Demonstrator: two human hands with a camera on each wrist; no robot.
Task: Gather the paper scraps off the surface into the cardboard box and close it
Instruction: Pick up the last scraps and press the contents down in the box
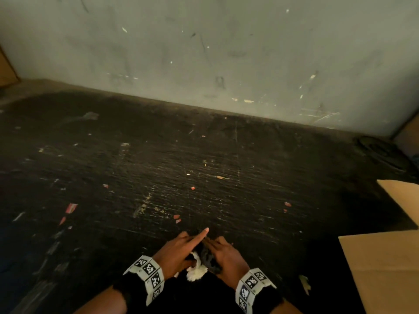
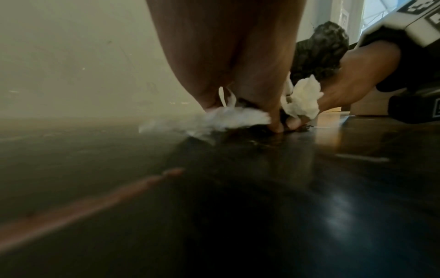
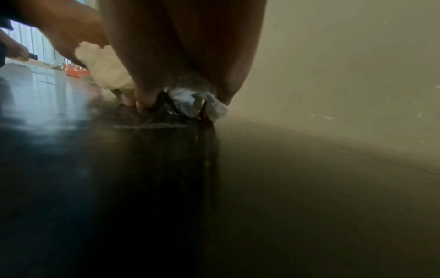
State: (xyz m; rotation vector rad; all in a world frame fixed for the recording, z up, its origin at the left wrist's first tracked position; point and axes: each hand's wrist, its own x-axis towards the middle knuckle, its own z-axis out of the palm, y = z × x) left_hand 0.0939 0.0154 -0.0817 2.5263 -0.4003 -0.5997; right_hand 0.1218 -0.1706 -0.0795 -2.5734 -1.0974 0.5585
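Low in the head view my left hand [image 1: 190, 245] and right hand [image 1: 217, 248] meet on the dark surface [image 1: 204, 166], clutching a small heap of paper scraps between them. A white wad [image 1: 196, 271] pokes out near the wrists and a dark crumpled scrap [image 1: 208, 257] sits between the palms. My left index finger points forward. In the left wrist view white scraps [image 2: 238, 117] stick out under and between the left fingers [image 2: 273, 120]. The right wrist view has white paper [image 3: 190, 101] pinched beneath the right fingers [image 3: 142, 99]. The cardboard box [image 1: 385, 273] stands open at the right.
Small red scraps [image 1: 71, 207] [image 1: 176, 217] [image 1: 287, 203] and pale flecks lie scattered over the surface. A pale scrap [image 1: 305, 283] lies beside the box. A scuffed wall [image 1: 204, 53] closes the far side. A dark coiled object [image 1: 381, 150] lies at the right, near more cardboard [image 1: 408, 137].
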